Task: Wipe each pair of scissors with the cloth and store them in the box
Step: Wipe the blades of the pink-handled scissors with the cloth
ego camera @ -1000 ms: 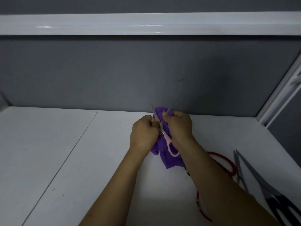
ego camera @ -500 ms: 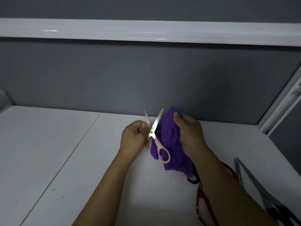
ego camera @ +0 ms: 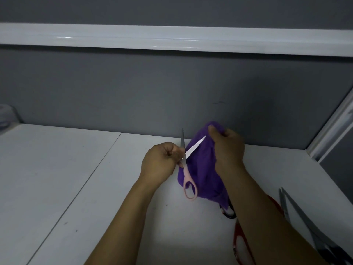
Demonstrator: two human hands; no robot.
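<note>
My left hand (ego camera: pixel 161 162) grips small pink-handled scissors (ego camera: pixel 188 177) near their pivot, above the white table. Their blades are spread apart and point up, one pink handle loop hangs down. My right hand (ego camera: pixel 228 148) holds a bunched purple cloth (ego camera: pixel 202 173) just right of the scissors; one blade lies against the cloth. No box is clearly in view.
Red-handled scissors (ego camera: pixel 239 243) lie on the table (ego camera: pixel 76 188) under my right forearm, partly hidden. Large dark-handled scissors (ego camera: pixel 309 228) lie at the right edge. A grey partition wall stands close behind. A pale, blurred object (ego camera: pixel 6 116) sits at the far left.
The cloth has come off the blades and moved right with my right hand. The scissors' blades now stand spread open, and my hands are further apart.
</note>
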